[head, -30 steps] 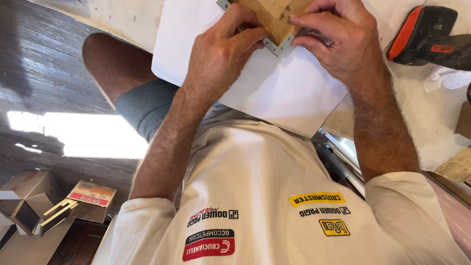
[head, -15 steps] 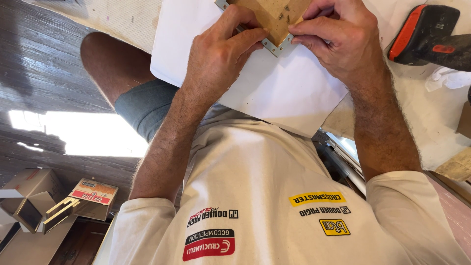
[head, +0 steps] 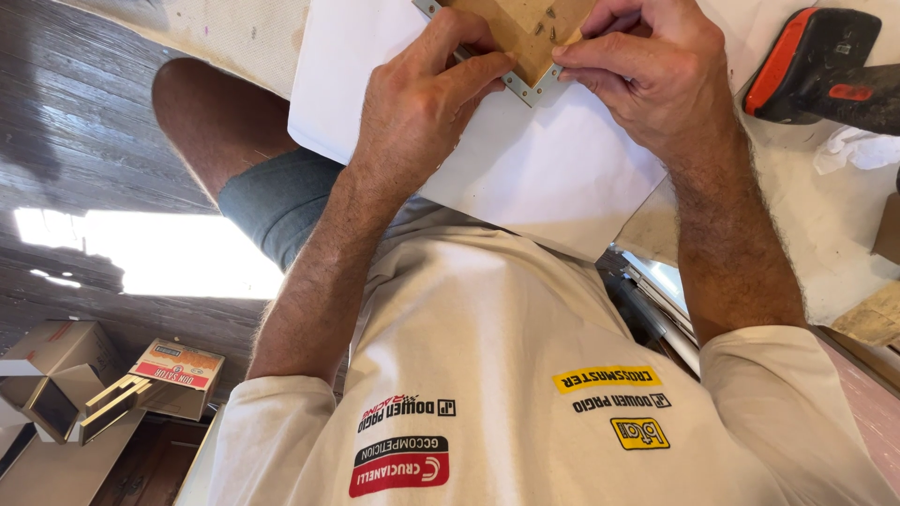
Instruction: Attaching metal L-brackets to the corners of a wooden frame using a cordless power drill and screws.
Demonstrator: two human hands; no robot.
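Note:
A tan wooden piece [head: 518, 26] with a grey metal corner bracket [head: 525, 87] lies on a white sheet of paper [head: 525, 159] at the top of the view. My left hand [head: 417, 103] presses its fingers on the bracket's left arm and the wood's edge. My right hand [head: 647, 80] pinches the wood's right edge, thumb and forefinger close together beside small screws [head: 547, 23] standing in the wood. Whether a screw is between those fingers is hidden.
A red and black power tool [head: 816, 66] lies at the top right on a pale work surface [head: 844, 215]. Cardboard boxes [head: 141, 384] sit on the dark wooden floor at the lower left. My bare knee [head: 216, 131] is left of the paper.
Both hands have stayed on the wooden piece and bracket, with only slight shifts of the fingers. The view has shifted a little.

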